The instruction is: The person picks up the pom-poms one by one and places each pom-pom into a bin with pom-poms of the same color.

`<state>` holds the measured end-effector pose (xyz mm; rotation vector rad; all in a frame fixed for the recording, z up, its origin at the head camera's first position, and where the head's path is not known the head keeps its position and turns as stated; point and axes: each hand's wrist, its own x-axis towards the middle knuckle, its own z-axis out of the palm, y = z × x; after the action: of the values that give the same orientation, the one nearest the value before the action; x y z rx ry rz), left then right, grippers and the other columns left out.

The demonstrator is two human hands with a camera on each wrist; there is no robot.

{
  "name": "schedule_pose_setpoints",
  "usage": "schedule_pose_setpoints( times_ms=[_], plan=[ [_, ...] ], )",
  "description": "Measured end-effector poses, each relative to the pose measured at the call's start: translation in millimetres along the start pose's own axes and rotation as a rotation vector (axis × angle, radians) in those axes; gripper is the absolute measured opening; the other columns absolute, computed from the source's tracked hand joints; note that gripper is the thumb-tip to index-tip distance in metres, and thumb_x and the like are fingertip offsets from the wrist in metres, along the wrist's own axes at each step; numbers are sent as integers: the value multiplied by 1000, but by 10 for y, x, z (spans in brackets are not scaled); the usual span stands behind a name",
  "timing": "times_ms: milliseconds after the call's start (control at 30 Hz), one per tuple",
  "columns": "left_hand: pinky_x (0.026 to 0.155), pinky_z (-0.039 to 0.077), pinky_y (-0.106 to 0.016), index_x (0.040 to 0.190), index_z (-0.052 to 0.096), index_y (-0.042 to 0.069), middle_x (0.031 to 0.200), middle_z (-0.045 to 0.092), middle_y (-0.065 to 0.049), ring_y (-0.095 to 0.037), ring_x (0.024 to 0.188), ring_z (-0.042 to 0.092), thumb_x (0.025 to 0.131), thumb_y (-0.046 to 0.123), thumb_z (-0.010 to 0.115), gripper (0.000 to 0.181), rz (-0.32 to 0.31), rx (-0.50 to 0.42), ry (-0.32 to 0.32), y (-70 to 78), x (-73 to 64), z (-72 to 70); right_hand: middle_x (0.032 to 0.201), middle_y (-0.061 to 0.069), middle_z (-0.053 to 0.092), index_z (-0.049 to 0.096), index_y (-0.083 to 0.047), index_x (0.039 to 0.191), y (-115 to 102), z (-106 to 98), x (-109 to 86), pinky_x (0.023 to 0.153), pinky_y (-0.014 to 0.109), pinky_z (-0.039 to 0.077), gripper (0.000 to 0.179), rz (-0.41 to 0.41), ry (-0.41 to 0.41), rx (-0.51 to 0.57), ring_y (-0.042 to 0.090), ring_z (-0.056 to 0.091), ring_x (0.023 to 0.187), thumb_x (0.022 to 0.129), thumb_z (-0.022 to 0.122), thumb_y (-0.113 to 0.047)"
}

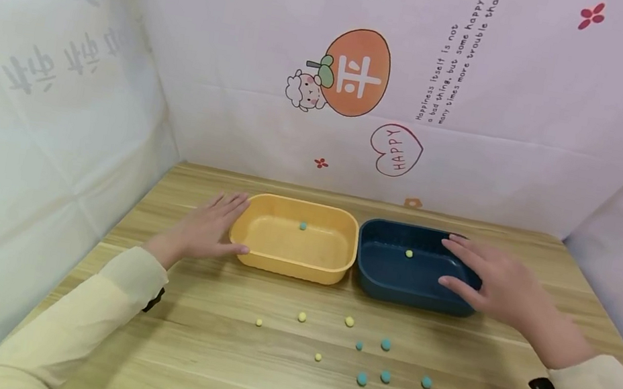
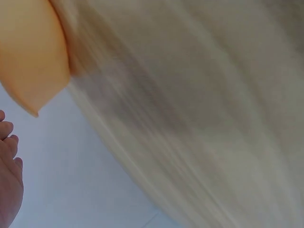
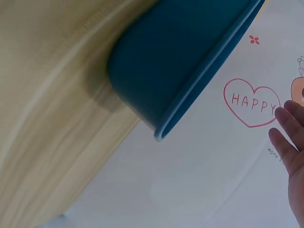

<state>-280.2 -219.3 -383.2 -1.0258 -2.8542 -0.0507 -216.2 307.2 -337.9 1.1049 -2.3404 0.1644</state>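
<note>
A yellow plastic box and a dark blue one stand side by side on the table. My left hand is at the yellow box's left end, fingers extended, with fingertips and thumb right at the rim. Over the blue box's right end reaches my right hand, its thumb and fingers spread and nothing held. One small teal ball lies inside the yellow box, and a small yellow ball inside the blue box. Both wrist views show the box ends close by, with the fingers loosely extended in the right one.
In front of the boxes, several yellow balls and several teal balls lie scattered on the wooden table. A printed white cloth rises behind the table, with more cloth at both sides.
</note>
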Motion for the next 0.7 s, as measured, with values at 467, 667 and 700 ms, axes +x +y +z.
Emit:
schedule_pose_setpoints(
  times_ms=[467, 667, 700],
  plan=[
    [118, 7, -44, 151, 19, -8, 156, 22, -24, -37, 144, 18, 94, 64, 44, 95, -36, -27, 36, -58, -78, 207, 104, 16, 69, 70, 1, 111, -210, 20, -246, 63, 42, 53, 63, -96, 169, 9, 24, 65, 73, 99, 44, -56],
    [118, 9, -43, 152, 18, -7, 157, 20, -22, -35, 145, 16, 96, 61, 44, 91, -61, -63, 25, -34, -102, 217, 101, 10, 69, 71, -4, 107, -280, 19, -391, 68, 41, 54, 57, -42, 106, 18, 25, 67, 82, 96, 50, -56],
    [118, 9, -43, 152, 18, -7, 157, 20, -22, -35, 145, 16, 97, 60, 44, 90, -66, -67, 21, -30, -105, 217, 100, 10, 69, 71, -4, 107, -287, 27, -410, 68, 40, 54, 55, -39, 103, 22, 24, 67, 83, 96, 52, -55]
  ],
)
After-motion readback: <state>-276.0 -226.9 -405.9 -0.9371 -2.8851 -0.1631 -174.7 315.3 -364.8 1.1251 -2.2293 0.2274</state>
